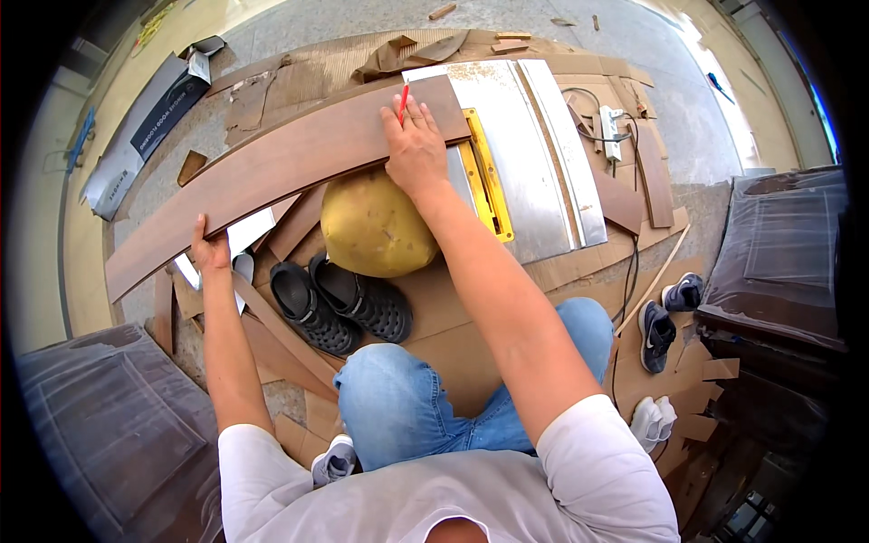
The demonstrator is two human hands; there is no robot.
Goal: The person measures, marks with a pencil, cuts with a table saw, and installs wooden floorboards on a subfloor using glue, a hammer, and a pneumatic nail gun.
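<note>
A long brown floorboard (272, 161) slants across from the left, its right end resting on the metal top of a table saw (534, 172). My left hand (212, 246) grips the board's near edge from beneath, thumb on its upper face. Close to the right end, my right hand (418, 145) lies over the board, a thin red pencil (405, 101) sticking up between its fingers. Its thumb is mostly hidden. Just right of the board's end is the saw's yellow insert (489, 176). Below the board sits a rounded, scuffed yellow object (376, 226) whose kind I cannot make out.
Black clogs (339, 303) stand before my knees. Flattened cardboard (462, 308) and board offcuts (281, 344) cover the floor. A white power strip (612, 136) with cables lies right of the saw. Plastic-wrapped dark furniture (778, 244) flanks me; dark sneakers (656, 335) sit at right.
</note>
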